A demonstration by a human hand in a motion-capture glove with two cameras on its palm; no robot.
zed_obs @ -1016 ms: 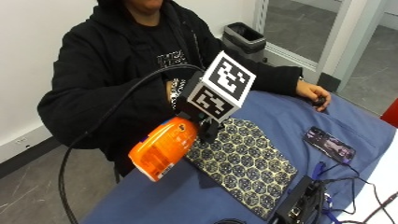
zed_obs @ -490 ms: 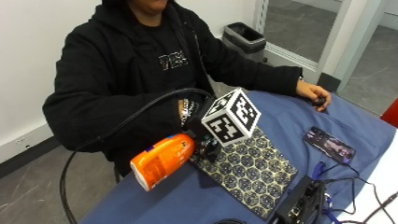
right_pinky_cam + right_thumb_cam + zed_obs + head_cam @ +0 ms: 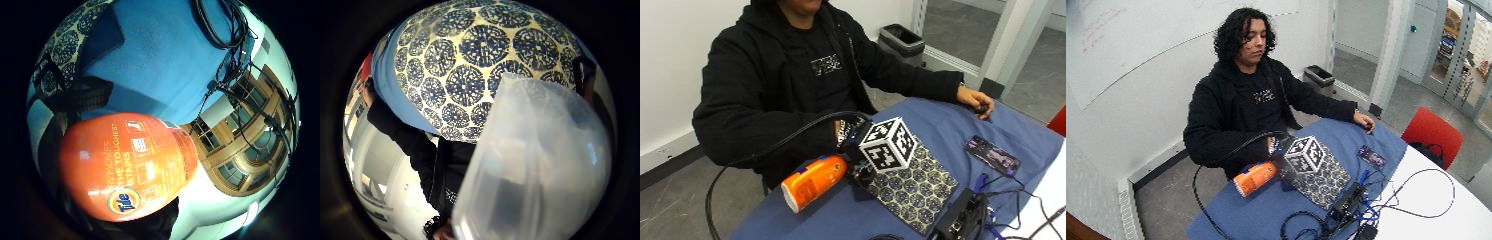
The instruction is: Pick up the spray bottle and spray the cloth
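The orange spray bottle [image 3: 814, 182] lies tilted on its side, base out toward 8 o'clock, just off the near edge of the patterned cloth [image 3: 916, 185] on the blue table [image 3: 953, 120]. The gloved right hand [image 3: 852, 150] sits at the bottle's neck end, mostly hidden behind its gear, so I cannot tell how its fingers stand. The thumb-side palm view shows the cloth close below. The bare left hand [image 3: 975, 100] rests at 2 o'clock; a phone [image 3: 992, 155] lies at 3 o'clock.
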